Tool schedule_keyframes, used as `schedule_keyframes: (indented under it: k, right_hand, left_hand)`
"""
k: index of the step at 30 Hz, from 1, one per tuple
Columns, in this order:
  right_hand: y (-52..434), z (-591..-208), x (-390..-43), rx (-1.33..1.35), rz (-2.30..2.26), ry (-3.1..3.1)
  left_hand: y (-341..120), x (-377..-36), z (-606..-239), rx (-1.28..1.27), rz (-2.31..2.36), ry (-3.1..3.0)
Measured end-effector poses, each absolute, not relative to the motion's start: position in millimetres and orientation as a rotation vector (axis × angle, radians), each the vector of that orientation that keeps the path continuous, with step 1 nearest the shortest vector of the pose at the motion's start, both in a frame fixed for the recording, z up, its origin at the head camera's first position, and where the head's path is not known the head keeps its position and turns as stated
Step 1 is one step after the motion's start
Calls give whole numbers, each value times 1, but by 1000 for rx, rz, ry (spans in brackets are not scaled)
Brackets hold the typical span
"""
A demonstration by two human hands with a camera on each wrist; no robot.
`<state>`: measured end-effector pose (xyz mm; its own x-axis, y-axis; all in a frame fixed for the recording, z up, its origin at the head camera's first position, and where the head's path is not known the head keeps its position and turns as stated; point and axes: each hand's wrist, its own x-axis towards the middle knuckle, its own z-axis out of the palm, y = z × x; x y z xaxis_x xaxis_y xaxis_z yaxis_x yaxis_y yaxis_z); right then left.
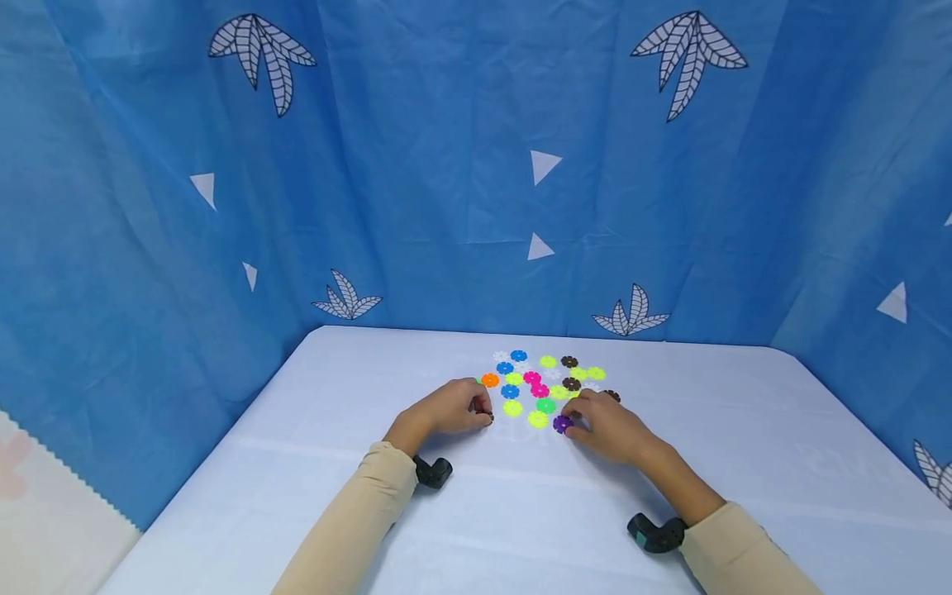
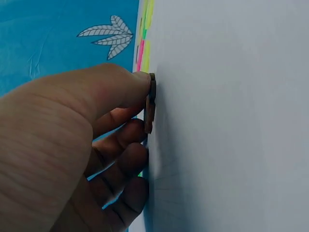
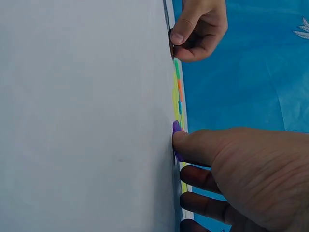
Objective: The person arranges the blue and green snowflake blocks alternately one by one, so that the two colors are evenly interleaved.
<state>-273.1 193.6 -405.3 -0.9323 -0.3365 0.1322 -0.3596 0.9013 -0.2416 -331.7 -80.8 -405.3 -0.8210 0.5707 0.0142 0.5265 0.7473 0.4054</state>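
My left hand (image 1: 449, 407) pinches a brown notched plastic disc (image 2: 150, 116) between thumb and fingers, low over the white tabletop. To its right, my right hand (image 1: 613, 426) has thumb and index finger at the edges of a purple notched disc (image 1: 561, 424). From the right wrist, the thumb covers most of that purple disc (image 3: 176, 126), which sits at the table surface. Between and beyond the hands lie several more flower-shaped discs, among them an orange disc (image 1: 489, 380), a green disc (image 1: 546, 406), and a pink disc (image 1: 531, 378).
White cloth covers the table (image 1: 521, 512). Blue curtains (image 1: 461, 165) with leaf and triangle prints hang behind and at both sides. Black devices are strapped at the left wrist (image 1: 434, 473) and right wrist (image 1: 658, 535). A brown disc (image 1: 612, 396) lies partly behind the right hand.
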Motion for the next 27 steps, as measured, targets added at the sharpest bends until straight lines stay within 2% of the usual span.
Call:
schedule_keyframes:
  k: [18,27]
  right_hand:
    - [193,-401,-276,385,759,-2972]
    - [195,-400,-278,427,904,-2913]
  left_hand:
    - [-82,-327,-403,792,833,2644]
    - [-80,-328,-408,876,1101,2506]
